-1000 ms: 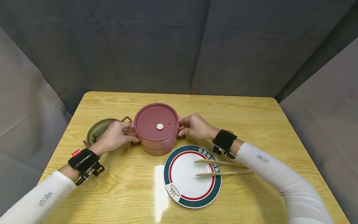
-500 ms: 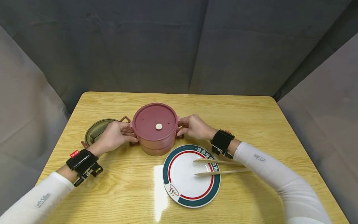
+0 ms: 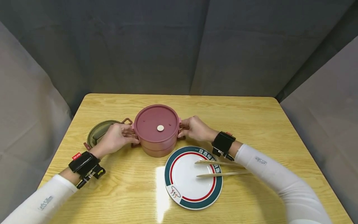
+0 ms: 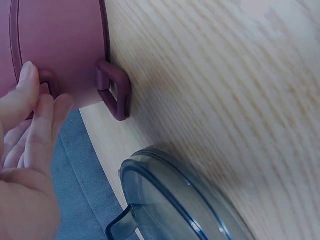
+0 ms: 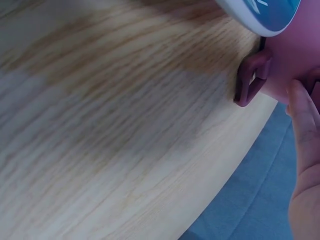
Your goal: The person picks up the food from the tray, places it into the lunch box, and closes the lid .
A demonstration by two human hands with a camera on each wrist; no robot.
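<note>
The pink lunch box (image 3: pixel 156 130) sits between both hands: left hand (image 3: pixel 113 138) and right hand (image 3: pixel 195 128) grip its side latches, fingers curled.

sleeves: white, small grey logo print | wrists: black strapped camera bands | left band: red tag

We see the pot (image 3: pixel 156 130) at table (image 3: pixel 251 118) centre, a lid (image 3: pixel 98 132) to its left, a plate (image 3: pixel 193 177) near-right bearing chopsticks (image 3: pixel 221 168).
</note>
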